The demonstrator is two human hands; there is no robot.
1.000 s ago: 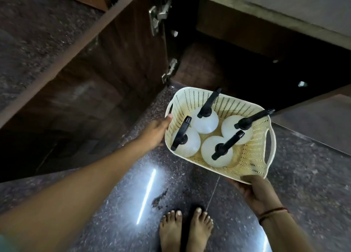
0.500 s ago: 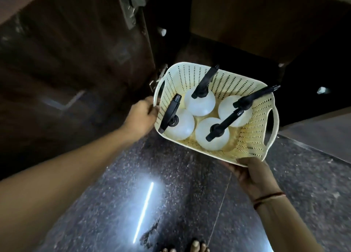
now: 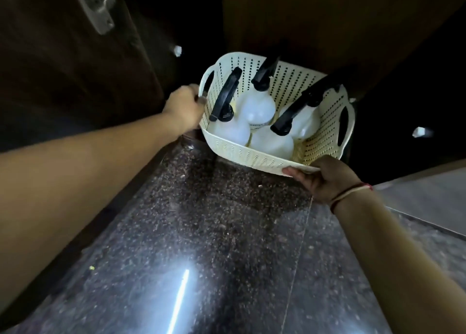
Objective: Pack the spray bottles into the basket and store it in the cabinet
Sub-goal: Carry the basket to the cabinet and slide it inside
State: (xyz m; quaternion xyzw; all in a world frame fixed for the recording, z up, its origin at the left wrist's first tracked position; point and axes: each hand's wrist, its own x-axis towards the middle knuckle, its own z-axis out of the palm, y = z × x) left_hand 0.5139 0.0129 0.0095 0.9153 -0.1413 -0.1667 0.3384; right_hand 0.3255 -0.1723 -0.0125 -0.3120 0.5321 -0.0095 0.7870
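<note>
Basket [image 3: 262, 161] was held at the mouth of the dark cabinet [image 3: 327, 26], clear of the floor [image 3: 201, 233], far rim already under the cabinet's upper edge. Left hand [image 3: 184, 108] was clamped on the left wall just below the handle slot; right hand [image 3: 327, 180] was closed on the near right corner of the rim, fingers curled over the lip. Four bottles [image 3: 257, 107] sat inside between the two grips, white bodies packed touching, black spray heads sticking up above the rim. Judgement: perforated thin plastic, so probably flexes under load, and a corner grip likely twists it more than the handle slots would. Can't tell if bottles were full; if so, noticeably heavy and top-heavy. Bottles loose, smooth, so they'd likely slide or tip if the basket tilted. Tall spray heads looked like the clearance risk at the cabinet's upper edge. Best hold would be both side slots, level.
</note>
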